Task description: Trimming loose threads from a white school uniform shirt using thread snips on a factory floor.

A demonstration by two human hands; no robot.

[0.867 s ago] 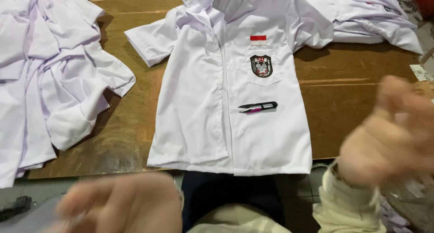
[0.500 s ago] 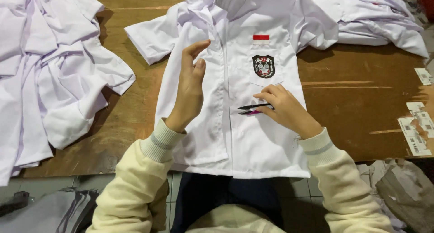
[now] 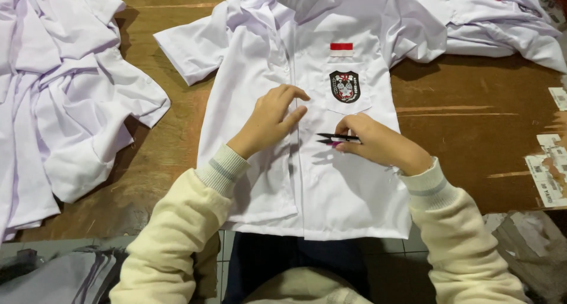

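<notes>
White school shirt (image 3: 307, 180) lies flat and buttoned at the middle of the wooden tabletop (image 3: 472, 139), hem over the near edge, pocket badge (image 3: 345, 86) up. Right hand (image 3: 378, 143) is pinching a pair of black thread snips (image 3: 336, 139) just below the pocket, blades pointing toward the placket; no cut is visible yet, so trimming looks barely begun. Left hand (image 3: 271, 118) rests loose, grasping nothing, fingers curled, fingertips pressing the placket. Both cream sleeves come in from the near edge, wrists low. Heaps of white shirts (image 3: 65, 103) wait at the left edge, more (image 3: 502, 26) at the far right corner
</notes>
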